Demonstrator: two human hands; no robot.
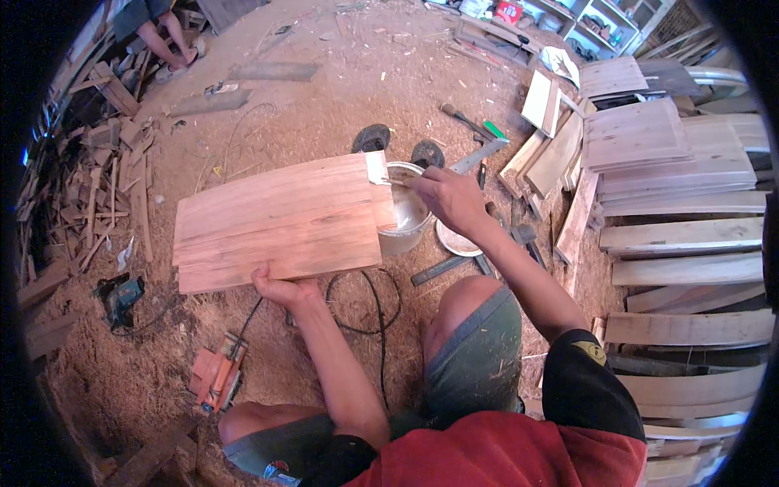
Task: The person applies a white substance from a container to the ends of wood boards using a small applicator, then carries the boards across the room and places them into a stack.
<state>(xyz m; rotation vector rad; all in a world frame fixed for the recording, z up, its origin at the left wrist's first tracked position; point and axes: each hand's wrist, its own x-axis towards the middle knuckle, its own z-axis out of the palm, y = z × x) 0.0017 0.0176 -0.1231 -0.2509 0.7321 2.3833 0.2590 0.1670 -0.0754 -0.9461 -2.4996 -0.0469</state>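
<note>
A wide wooden board [276,219] is held up in front of me, with a narrower stepped end at its right. My left hand [286,286] grips its near edge from below, thumb on top. Wet white glue [376,168] coats the far part of the stepped end. My right hand [451,199] is closed on a thin brush or stick [398,183], whose tip reaches that end; its exact kind is unclear. Below them stands a white bucket [403,241] with whitish residue inside, partly hidden by the board and my right hand.
An orange power tool [217,373] and a dark teal one [122,300] lie at left, with a black cable [381,325] looping nearby. A round lid [456,241], hammer [527,237] and metal square [479,156] lie right. Stacked boards [690,235] line the right; scrap wood [105,178] the left.
</note>
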